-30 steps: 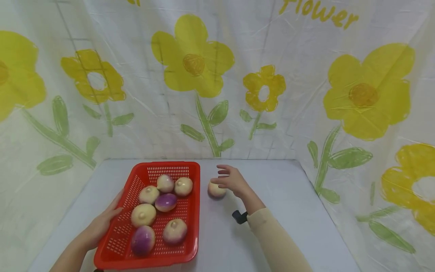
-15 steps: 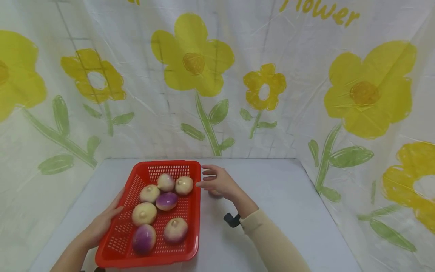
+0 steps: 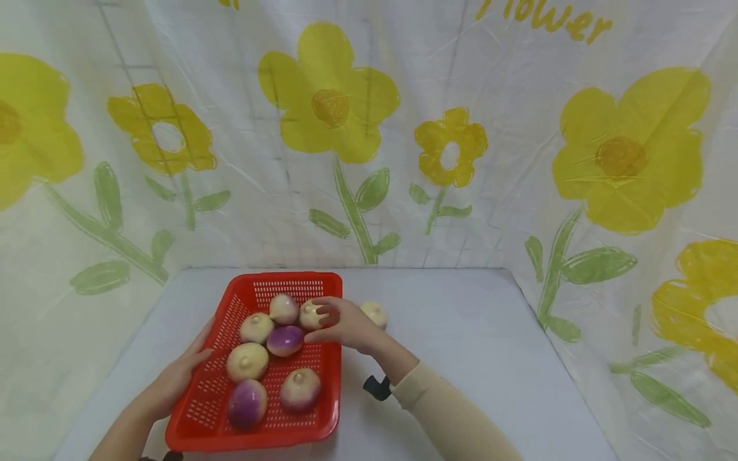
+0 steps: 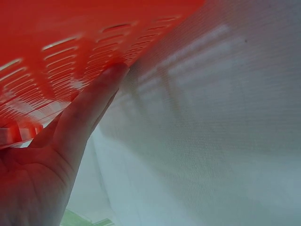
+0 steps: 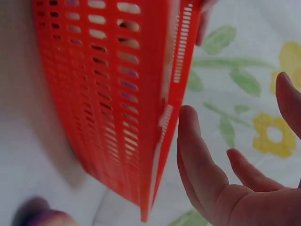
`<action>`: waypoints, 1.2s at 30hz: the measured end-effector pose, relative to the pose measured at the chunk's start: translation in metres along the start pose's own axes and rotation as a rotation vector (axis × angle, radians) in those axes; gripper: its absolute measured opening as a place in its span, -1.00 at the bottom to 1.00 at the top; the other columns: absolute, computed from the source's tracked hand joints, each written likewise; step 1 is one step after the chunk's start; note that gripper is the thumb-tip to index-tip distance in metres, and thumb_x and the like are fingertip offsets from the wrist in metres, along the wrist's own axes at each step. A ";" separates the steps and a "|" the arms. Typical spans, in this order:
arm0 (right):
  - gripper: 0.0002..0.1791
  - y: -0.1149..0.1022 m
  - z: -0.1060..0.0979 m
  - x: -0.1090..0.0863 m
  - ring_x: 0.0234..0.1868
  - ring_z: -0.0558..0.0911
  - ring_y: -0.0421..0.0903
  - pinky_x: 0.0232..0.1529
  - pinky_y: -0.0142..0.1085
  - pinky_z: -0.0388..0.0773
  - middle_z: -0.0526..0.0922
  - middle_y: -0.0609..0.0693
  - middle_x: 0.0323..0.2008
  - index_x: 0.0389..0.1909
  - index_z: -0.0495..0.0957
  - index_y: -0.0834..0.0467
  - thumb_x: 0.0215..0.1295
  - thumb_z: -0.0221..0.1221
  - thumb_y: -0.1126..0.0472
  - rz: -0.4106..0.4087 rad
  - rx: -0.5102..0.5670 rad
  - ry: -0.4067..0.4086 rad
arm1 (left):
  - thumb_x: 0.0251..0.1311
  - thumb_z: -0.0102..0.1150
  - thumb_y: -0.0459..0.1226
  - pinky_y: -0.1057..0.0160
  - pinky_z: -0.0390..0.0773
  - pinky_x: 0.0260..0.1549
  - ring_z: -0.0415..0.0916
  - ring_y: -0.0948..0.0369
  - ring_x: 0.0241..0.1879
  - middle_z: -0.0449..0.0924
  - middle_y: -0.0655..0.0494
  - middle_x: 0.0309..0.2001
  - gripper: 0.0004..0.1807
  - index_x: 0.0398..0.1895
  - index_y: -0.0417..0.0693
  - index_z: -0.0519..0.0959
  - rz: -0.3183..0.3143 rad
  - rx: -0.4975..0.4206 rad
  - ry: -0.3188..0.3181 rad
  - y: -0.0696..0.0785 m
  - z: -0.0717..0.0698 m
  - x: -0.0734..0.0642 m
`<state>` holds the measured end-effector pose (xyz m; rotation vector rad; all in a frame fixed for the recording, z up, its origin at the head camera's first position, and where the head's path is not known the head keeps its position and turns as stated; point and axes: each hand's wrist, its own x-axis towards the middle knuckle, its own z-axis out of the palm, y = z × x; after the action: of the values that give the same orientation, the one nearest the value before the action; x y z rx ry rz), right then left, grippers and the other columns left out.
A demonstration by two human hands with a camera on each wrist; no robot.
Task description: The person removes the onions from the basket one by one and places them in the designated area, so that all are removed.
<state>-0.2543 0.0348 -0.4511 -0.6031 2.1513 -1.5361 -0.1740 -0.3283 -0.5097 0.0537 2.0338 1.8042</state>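
Note:
A red slotted plastic basket (image 3: 254,443) stands on the left half of the table, with several purple-and-cream, turnip-like vegetables (image 3: 300,389) lying in it. My left hand (image 3: 170,384) grips its left side, thumb over the rim; the left wrist view shows long fingers (image 4: 84,106) lying along the outer wall. My right hand (image 3: 346,326) hovers over the basket's right rim, fingers spread and loosely bent, holding nothing. Its fingertips overlap the back-right turnip in the head view. One more such turnip (image 3: 375,314) lies on the table just right of the basket, partly behind the right hand.
The white tabletop (image 3: 461,339) reaches back to a hanging white curtain (image 3: 242,211) printed with yellow flowers, which also runs along both sides. A small black device (image 3: 377,387) sticks out at the right wrist by the cream sleeve (image 3: 444,410).
My right hand has moved left, from above the turnip on the table to over the basket's right edge, uncovering part of that turnip. The left hand stays on the basket.

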 end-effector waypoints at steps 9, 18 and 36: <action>-0.23 0.000 0.028 0.007 0.22 0.61 0.00 0.04 -0.27 0.66 0.60 0.00 0.21 0.35 0.46 -0.07 0.07 0.52 0.11 -0.022 -0.060 -0.030 | 0.65 -0.51 -0.06 -0.04 0.65 0.00 0.55 0.06 0.13 -0.53 -0.29 0.59 -0.34 0.54 0.59 -0.56 -0.012 -0.009 -0.004 -0.002 -0.005 -0.008; -0.23 0.007 0.041 0.008 0.21 0.58 -0.10 0.09 -0.32 0.58 0.59 -0.03 0.23 0.32 0.49 -0.20 0.03 0.54 0.00 -0.035 -0.166 -0.050 | 0.65 -0.51 -0.06 0.00 0.63 0.03 0.52 0.16 0.16 -0.59 -0.26 0.59 -0.34 0.55 0.56 -0.56 0.008 -0.002 -0.013 -0.003 -0.002 -0.006; -0.11 0.012 0.061 0.012 0.06 0.56 -0.18 0.17 -0.27 0.54 0.64 -0.13 0.14 0.32 0.51 -0.01 -0.15 0.62 0.13 0.063 -0.324 -0.070 | 0.65 -0.51 -0.04 -0.10 0.64 -0.01 0.55 0.03 0.14 -0.55 -0.29 0.59 -0.34 0.55 0.58 -0.55 -0.004 -0.010 -0.023 -0.001 0.000 0.001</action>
<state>-0.2308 -0.0150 -0.4817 -0.6743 2.3590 -1.1238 -0.1750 -0.3285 -0.5113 0.0671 2.0076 1.8038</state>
